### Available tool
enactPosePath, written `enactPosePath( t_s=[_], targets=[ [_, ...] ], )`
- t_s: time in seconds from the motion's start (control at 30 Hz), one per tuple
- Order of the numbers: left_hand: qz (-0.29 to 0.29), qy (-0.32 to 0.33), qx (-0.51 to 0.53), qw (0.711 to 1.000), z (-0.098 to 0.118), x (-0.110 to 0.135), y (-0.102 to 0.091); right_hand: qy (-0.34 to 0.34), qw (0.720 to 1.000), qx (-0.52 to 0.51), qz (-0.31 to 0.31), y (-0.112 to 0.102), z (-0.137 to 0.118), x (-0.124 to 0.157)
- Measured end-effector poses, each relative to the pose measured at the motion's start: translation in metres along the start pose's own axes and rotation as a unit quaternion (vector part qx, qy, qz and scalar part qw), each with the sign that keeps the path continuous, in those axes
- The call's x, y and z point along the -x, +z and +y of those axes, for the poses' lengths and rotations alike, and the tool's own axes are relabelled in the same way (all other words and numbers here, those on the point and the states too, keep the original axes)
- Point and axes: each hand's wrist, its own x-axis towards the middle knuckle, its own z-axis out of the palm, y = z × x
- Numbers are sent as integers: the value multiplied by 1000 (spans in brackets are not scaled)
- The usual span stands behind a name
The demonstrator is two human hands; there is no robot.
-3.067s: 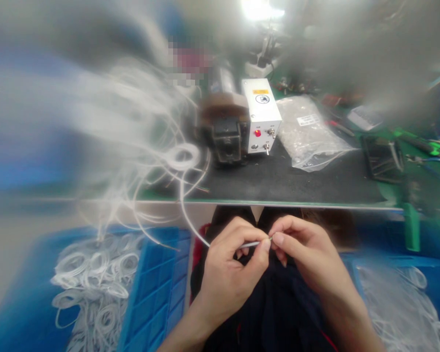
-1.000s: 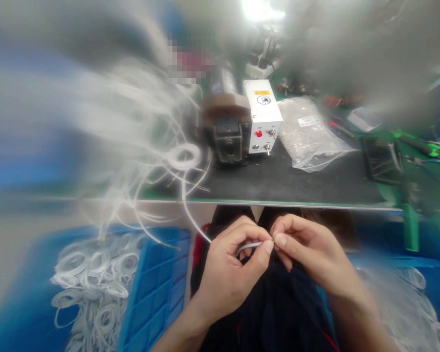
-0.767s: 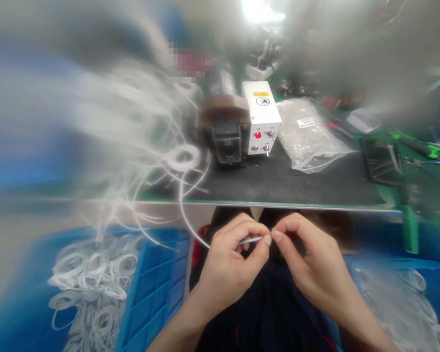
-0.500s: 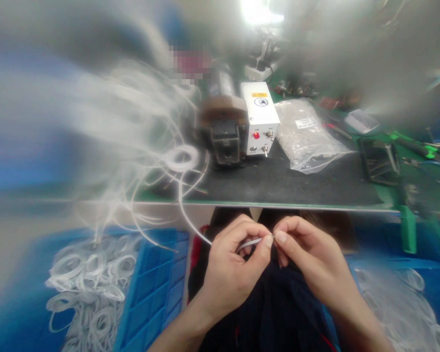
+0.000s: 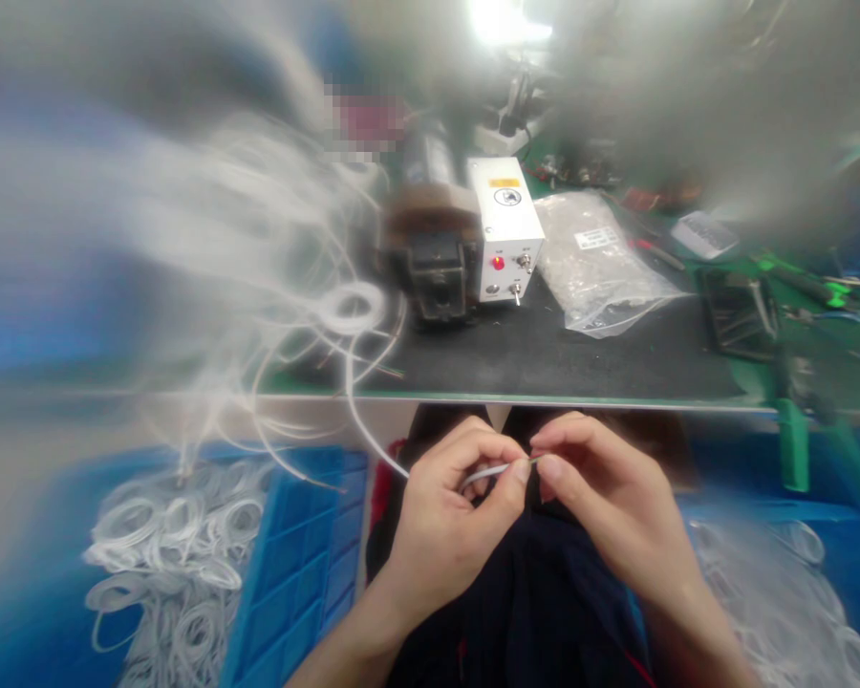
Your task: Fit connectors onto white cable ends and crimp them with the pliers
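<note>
Between thumb and fingers my left hand (image 5: 465,506) pinches a white cable (image 5: 488,472) close to its end. From there the cable curves up to a coil (image 5: 351,308) on the bench. Thin wires (image 5: 533,461), partly greenish, come out of the cable end and reach the fingertips of my right hand (image 5: 609,497). The right thumb and index finger are closed on these wires; the very tips are hidden. Both hands are over my lap, just in front of the bench edge.
A black machine (image 5: 437,268) with a white switch box (image 5: 507,229) stands on a dark mat (image 5: 616,368). Beside it lie a clear plastic bag (image 5: 598,268) and green-handled pliers (image 5: 794,444). Blue crates with coiled cables flank me, the left crate (image 5: 293,545) nearer. More cables hang over the edge.
My right fingertips have shifted slightly away from the left ones, so more of the thin wires shows between them. The left hand keeps its pinch on the cable.
</note>
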Motion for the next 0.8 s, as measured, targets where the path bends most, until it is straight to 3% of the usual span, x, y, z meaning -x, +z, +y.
enactPosePath(
  t_s=[0.3,0.5,0.57,0.7,0.8],
  targets=[
    [27,43,-76,996,-2,2,3,-58,982,170,49,9,0,3],
    [36,75,-114,990,-3,3,3,-96,968,221,64,9,9,4],
    [31,80,-110,990,-4,4,3,-81,976,194,48,6,12,-2],
    [-4,58,-83,995,-6,2,0,43,997,39,-54,0,13,-12],
    [-28,38,-73,996,-6,0,-1,32,995,81,-41,-2,10,-12]
  ],
)
